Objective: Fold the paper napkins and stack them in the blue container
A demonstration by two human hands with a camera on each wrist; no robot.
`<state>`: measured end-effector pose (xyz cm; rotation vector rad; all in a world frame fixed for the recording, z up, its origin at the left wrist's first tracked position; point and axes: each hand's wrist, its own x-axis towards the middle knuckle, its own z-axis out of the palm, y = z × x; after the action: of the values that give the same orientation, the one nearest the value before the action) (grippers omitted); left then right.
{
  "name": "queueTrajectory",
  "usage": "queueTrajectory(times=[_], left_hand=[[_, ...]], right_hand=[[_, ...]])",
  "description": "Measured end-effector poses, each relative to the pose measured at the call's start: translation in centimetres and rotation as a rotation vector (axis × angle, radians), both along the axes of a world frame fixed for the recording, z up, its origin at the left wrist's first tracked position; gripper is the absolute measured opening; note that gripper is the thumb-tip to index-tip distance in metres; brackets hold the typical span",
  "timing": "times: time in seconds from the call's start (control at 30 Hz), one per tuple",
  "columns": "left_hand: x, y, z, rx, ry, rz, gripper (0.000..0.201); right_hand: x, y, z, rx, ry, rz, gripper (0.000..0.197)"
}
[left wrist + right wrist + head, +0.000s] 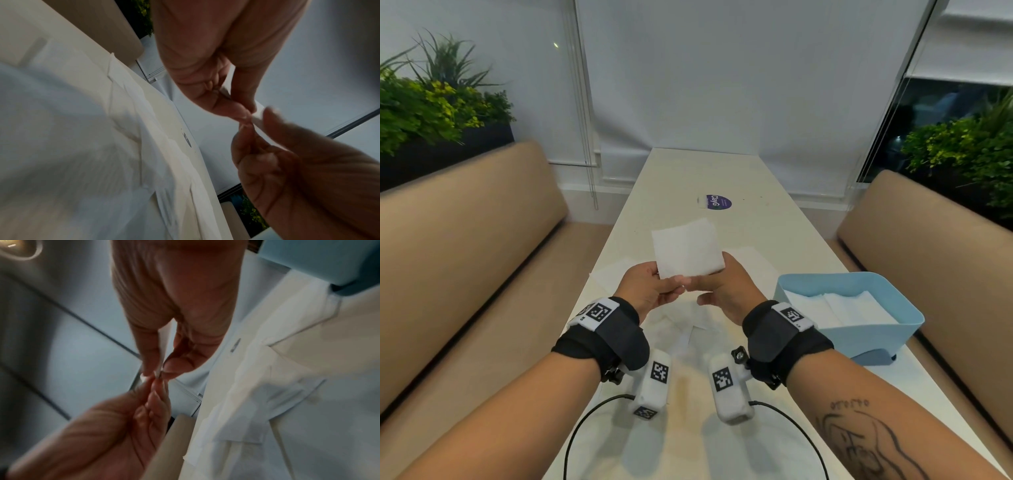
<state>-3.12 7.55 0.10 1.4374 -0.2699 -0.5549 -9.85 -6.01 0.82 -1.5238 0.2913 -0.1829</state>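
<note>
The folded napkin [686,248] is a white square held up in the air above the counter [722,171], straight in front of the person, and it is taken along its lower edge from both sides. The left grip [650,289] has thumb and fingertips pinched on the lower left corner, and the right grip [726,287] pinches the lower right part, so the two sets of fingertips almost meet beneath the sheet. Both wrist views are blurred, but each shows a thin white edge nipped between a thumb and a finger. Judging by its look, the paper is very light, soft and limp. It likely stands upright here only because the folded layers stiffen each other, and it would crumple or tear under a hard squeeze. A light pinch at the edge or corners that catches every layer seems the sensible hold, so the fold does not spring open on the way down. The blue container [859,337] stands on the counter to the right, near the right wrist, open at the top, with white folded napkins [852,306] lying inside it. Under the hands more loose napkins [674,329] lie spread flat on the counter. Farther along the counter is a round purple sticker [717,202], with tan benches [465,257] on either side and green plants [431,102] behind them.
</note>
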Motion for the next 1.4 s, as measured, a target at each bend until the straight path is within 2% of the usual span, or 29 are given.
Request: queueTrajectory(times=[0.07, 0.17, 0.23, 0.37, 0.47, 0.63, 0.83, 1.03, 1.1, 1.27, 1.33, 1.4], left_hand=[[0.0, 0.0, 0.1, -0.006, -0.002, 0.012, 0.009], [0.4, 0.4, 0.1, 0.006, -0.020, 0.058, 0.017], [0.6, 0.6, 0.1, 0.020, -0.044, 0.063, 0.020], [0.4, 0.4, 0.3, 0.039, -0.097, 0.039, 0.016], [-0.1, -0.1, 0.5, 0.054, -0.141, 0.001, 0.018], [-0.1, -0.1, 0.6, 0.061, -0.136, 0.031, 0.016], [0.1, 0.1, 0.5, 0.076, -0.106, 0.041, 0.020], [0.3, 0.2, 1.0, 0.111, -0.078, -0.064, 0.023], [0.2, -0.2, 1.4, 0.073, -0.081, -0.035, 0.022], [-0.7, -2.4, 2.9, -0.053, -0.206, 0.141, 0.045], [-1.6, -3.7, 3.7, -0.063, -0.295, 0.162, 0.042], [-2.5, -5.2, 4.4, -0.039, -0.388, 0.149, 0.031]], right_hand=[[0.0, 0.2, -0.1, -0.043, 0.013, -0.054, 0.036], [-0.1, -0.3, -0.1, 0.049, 0.037, -0.176, 0.031], [-0.1, -0.9, 0.0, 0.109, 0.043, -0.191, 0.038], [-0.2, -0.4, 0.5, 0.261, 0.052, -0.090, 0.062], [0.0, 0.7, 0.6, 0.187, 0.012, -0.036, 0.055], [0.3, 0.6, 0.3, 0.186, -0.022, -0.236, 0.054], [0.1, 0.0, 0.3, 0.111, -0.046, -0.303, 0.033], [-0.4, -1.0, 1.1, 0.038, 0.010, -0.272, 0.014], [-0.9, -1.6, 1.8, -0.006, 0.013, -0.262, 0.010], [-3.0, -3.4, 3.8, -0.162, 0.006, -0.306, 0.020], [-4.1, -4.6, 4.7, -0.249, -0.008, -0.359, 0.021], [-5.2, -6.0, 5.6, -0.333, 0.001, -0.420, 0.012]])
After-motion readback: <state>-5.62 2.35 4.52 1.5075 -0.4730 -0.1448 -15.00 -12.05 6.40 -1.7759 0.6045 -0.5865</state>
